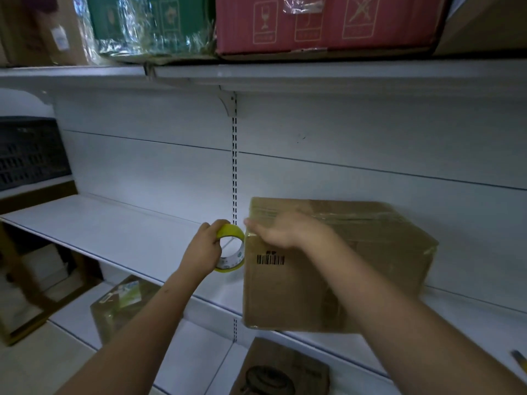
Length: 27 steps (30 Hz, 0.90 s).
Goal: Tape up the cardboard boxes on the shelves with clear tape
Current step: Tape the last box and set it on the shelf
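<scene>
A cardboard box [328, 269] is seen on the white middle shelf [119, 232], tape visible across its top. Its top left corner is pressed by the right hand [285, 232], fingers straight. A tape roll [231, 248] just beside the box is gripped by the left hand [204, 249].

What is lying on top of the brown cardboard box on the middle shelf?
The right hand rests flat on the brown cardboard box, over shiny clear tape strips. The top under the hand is hidden.

Tape roll [231, 248] is gripped by left hand [204, 248] beside cardboard box [328, 280] on white shelf [114, 232]. Box top corner is pressed by right hand [282, 230], fingers flat.
</scene>
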Tool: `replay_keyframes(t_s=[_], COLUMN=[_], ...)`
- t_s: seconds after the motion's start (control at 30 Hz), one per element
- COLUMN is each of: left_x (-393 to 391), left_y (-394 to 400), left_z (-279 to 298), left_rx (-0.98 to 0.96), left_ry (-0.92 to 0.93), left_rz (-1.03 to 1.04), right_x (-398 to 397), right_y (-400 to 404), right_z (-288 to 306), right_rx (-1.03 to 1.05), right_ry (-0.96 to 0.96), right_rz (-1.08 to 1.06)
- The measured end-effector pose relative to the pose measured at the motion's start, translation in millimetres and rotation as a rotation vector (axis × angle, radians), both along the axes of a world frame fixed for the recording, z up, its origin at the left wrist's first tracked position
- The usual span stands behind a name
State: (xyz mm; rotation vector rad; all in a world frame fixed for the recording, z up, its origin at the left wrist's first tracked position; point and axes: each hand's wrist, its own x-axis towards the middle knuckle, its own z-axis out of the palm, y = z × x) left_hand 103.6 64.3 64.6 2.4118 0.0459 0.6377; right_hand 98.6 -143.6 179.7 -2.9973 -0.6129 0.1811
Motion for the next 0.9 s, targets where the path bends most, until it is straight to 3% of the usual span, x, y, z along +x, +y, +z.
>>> replay_keyframes(t_s=[0.1, 0.33, 0.5, 0.77, 0.9], left_x=[-8.8, -66.9, -115.4, -161.2, -174.9], left_y=[13.4, 39.6, 31.9, -37.3, -94.9], left_z=[-5.9, -6.8, 14.2, 21.3, 24.6], left_rx=[-0.025, -0.139, -0.493, -0.712, -0.869], left_ry=[0.016, 0.148, 0.267, 0.476, 0.417], left_rz=[-0.019, -0.170, -0.282, -0.342, -0.291], right_x=[-9.3, -34.0, -53.3, -82.0, -86.2], right_y=[43.3, 62.9, 25.4, -37.6, -50.7], right_z=[-11.7, -8.5, -9.0, -12.1, -17.4], right_rx=[0.025, -0.031, -0.004, 0.286, 0.339], right_ry=[-0.052, -0.092, -0.062, 0.073, -0.077], right_rz=[-0.035, 0.137, 0.283, 0.507, 0.408])
